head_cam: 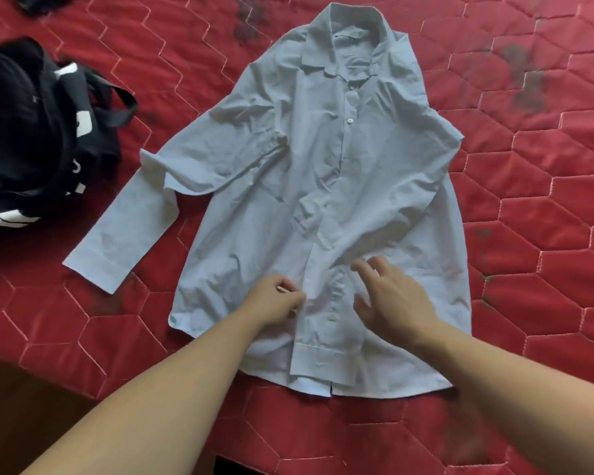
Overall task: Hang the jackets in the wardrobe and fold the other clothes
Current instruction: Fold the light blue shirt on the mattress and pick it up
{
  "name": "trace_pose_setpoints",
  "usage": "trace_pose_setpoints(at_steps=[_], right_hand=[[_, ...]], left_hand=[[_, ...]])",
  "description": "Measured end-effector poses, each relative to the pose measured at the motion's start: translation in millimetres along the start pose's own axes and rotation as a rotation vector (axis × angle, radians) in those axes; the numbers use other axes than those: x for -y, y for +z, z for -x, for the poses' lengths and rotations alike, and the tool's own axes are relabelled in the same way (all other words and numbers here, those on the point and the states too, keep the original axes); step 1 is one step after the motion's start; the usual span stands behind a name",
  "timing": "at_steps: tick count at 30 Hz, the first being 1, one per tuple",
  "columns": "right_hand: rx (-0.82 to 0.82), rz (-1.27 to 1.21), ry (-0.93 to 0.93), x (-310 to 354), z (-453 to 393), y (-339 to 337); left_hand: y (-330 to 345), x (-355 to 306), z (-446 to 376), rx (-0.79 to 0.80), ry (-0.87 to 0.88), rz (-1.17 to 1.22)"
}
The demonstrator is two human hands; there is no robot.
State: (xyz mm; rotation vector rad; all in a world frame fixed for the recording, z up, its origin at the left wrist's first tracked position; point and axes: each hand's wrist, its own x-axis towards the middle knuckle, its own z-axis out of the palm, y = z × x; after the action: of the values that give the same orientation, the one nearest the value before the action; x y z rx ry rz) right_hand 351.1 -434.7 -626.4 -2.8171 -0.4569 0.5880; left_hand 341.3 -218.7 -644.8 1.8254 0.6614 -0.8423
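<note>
One pale blue button-up shirt [323, 207] lies face up and spread out on the red quilted bed [546, 207], collar away from the person, hem nearest them. It is wrinkled; one sleeve stretches out flat to the left of the shirt body, while the other seems tucked across the front, though the creases make that hard to confirm.

The step in hand looks like preparing the shirt for folding: closing or straightening the front placket near the hem. The left hand [276, 299] rests on the placket with fingers curled in a narrow grip, pinching the fabric edge there. The right hand [391, 296] hovers just beside it over the lower front, fingers spread wide and holding nothing.

Next, I judge, the front needs smoothing flat, then the outstretched sleeve brought in over the body before the sides fold.

Left of the shirt sits one black bag [42, 132] with white patches and straps. One dark scrap of cloth [36, 3] shows far beyond it, too cropped to name. Two bare hands, no jackets in view.
</note>
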Motion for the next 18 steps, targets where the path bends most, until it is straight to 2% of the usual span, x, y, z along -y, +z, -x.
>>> trace_pose_setpoints(at_steps=[2, 5, 8, 12, 16, 18], right_hand=[[0.058, -0.018, -0.147, 36.8, -5.8, 5.9], [0.117, -0.047, -0.261, 85.3, -15.2, 17.3], [0.124, -0.078, -0.302, 122.8, -26.2, 25.7], [0.135, -0.066, -0.293, 164.1, -42.9, 37.2], [0.135, -0.072, -0.263, 207.6, -60.6, 51.8], [0.125, -0.116, -0.247, 226.6, -69.9, 57.3]], left_hand=[[-25.6, -2.4, 1.3, -0.109, 0.035, -0.006], [-86.7, 3.0, 1.4, -0.432, 0.083, -0.114], [-150.9, 22.7, -7.2, -0.693, -0.03, -0.194], [-216.1, 68.3, -15.3, -0.758, -0.216, -0.176], [-249.9, 114.9, -23.9, -0.738, -0.229, 0.015], [-260.7, 125.8, -28.3, -0.78, -0.187, 0.084]])
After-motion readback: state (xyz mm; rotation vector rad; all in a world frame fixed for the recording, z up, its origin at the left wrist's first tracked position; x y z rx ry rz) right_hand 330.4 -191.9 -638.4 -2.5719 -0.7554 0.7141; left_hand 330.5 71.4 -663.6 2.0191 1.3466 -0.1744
